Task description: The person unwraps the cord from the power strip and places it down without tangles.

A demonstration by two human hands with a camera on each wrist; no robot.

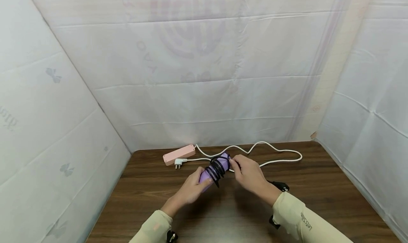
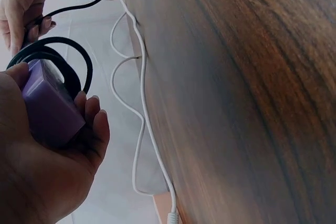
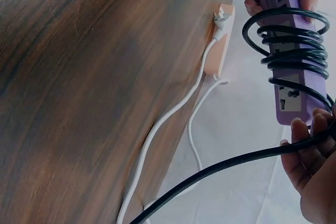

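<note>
My left hand (image 1: 192, 187) grips the near end of a purple power strip (image 3: 286, 98), held up above the table. A black cord (image 3: 294, 56) is wound several times round the strip's middle. At the strip's far end my right hand (image 1: 250, 174) pinches the black cord between thumb and fingers. From there the cord runs off past that hand, as the right wrist view shows. Sockets and a row of USB ports show on the strip's face. Beside the right forearm lies a black plug (image 1: 280, 186), partly hidden by the sleeve.
A pink power strip (image 1: 180, 154) lies at the back of the brown wooden table (image 1: 143, 197). Its white cord (image 1: 280, 160) loops to the right along the back edge, and its white plug (image 1: 179, 162) rests in front of it. White sheeting walls (image 1: 191, 105) enclose the back and sides.
</note>
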